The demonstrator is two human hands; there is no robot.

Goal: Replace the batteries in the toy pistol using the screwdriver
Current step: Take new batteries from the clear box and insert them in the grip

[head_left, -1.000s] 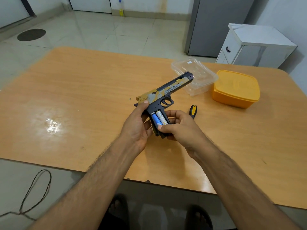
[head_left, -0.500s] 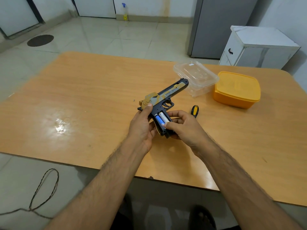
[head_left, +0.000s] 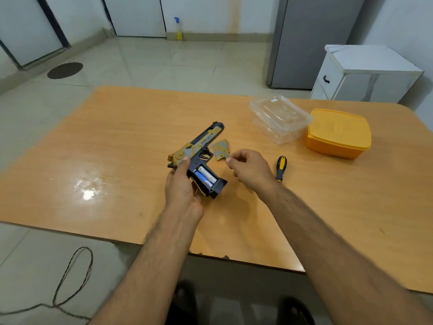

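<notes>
My left hand (head_left: 181,184) grips the black and tan toy pistol (head_left: 203,144) from behind the handle and holds it just above the wooden table (head_left: 117,148), muzzle pointing away. The handle's battery compartment is uncovered, and two batteries (head_left: 205,175) lie in it side by side. Just right of the trigger guard is the tan battery cover (head_left: 221,150), which my right hand (head_left: 249,168) pinches by its near corner between thumb and forefinger. The black and yellow screwdriver (head_left: 280,168) lies on the table right of my right hand.
A clear plastic container (head_left: 278,118) and a yellow lidded box (head_left: 338,133) stand at the table's back right. A white cabinet (head_left: 365,73) and a grey appliance (head_left: 309,41) stand beyond the table. A cord (head_left: 70,277) lies on the floor near my feet.
My right hand has left the pistol's handle and moved right and away, and the battery cover is now off to the right of the trigger guard. The batteries are fully exposed.
</notes>
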